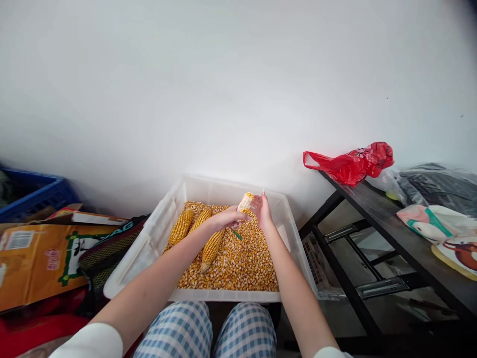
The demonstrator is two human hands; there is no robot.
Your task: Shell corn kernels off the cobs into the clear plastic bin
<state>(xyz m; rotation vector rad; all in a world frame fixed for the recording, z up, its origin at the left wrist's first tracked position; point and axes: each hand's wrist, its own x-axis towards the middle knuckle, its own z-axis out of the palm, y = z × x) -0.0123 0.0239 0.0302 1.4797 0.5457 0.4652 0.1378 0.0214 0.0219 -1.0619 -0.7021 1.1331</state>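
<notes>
The left hand [231, 217] is holding a partly bared corn cob [245, 203] above the plastic bin [223, 297], its fingers wrapping the lower part, while the right hand [264, 214] is cupping close beside the upper end, thumb pointing up; blur is hiding whether those fingers are pressing on it. The cob is probably light, dry and stiff, unlikely to bend or bruise; the pale, pitted stretch is likely offering the roughest, surest hold, whereas the yellow kernels remaining on it may be slick and coming loose under pressure. Beneath, loose kernels [246, 266] are spreading in a hard, glossy, pebbly layer, yellow flecked with white. Tapering ears [181, 226], beaded in tight rows, are lying on them at the left, and a thin green scrap [237, 234] is showing near the hands. The bin's smooth, milky walls are enclosing everything.
</notes>
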